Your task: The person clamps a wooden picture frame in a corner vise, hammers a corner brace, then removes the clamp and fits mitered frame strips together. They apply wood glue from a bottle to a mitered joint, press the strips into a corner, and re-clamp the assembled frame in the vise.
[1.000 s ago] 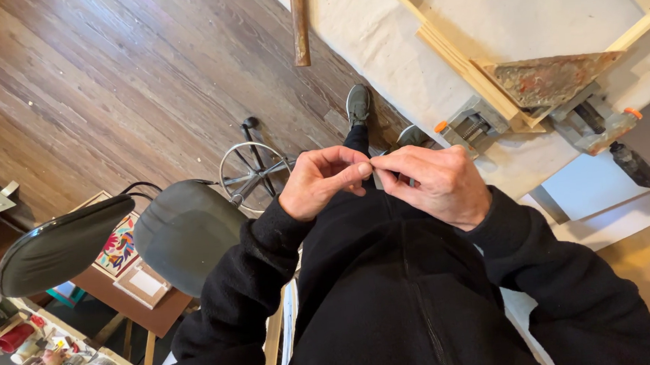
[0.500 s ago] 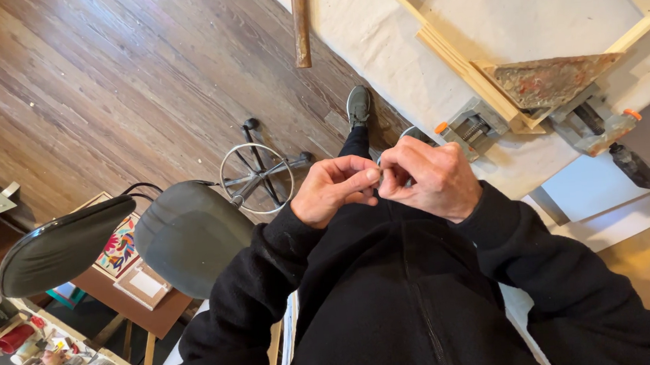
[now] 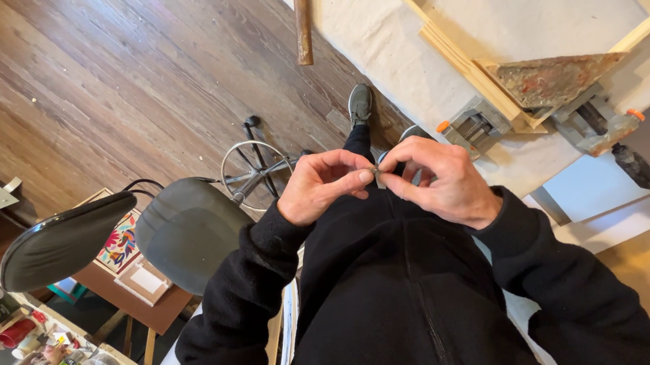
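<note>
Small metal piece (image 3: 376, 173), too tiny to identify, pinched between fingertips of left hand (image 3: 325, 184) and right hand (image 3: 435, 178), held at chest height. Beyond right hand, wooden frame (image 3: 485, 80) on cloth-covered table (image 3: 376, 42).

Your view's evenly lit by soft daylight, shadows faint, no glare; wide-angle bending stretches the edges, and your black jacket (image 3: 394, 292) loses detail.

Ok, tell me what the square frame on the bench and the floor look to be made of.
Square frame: pale, unfinished-looking wood, judging by its raw light colour and straight mitred strips. Floor: dark stained wooden boards, with visible grain and plank seams, slightly worn and scuffed.
</note>
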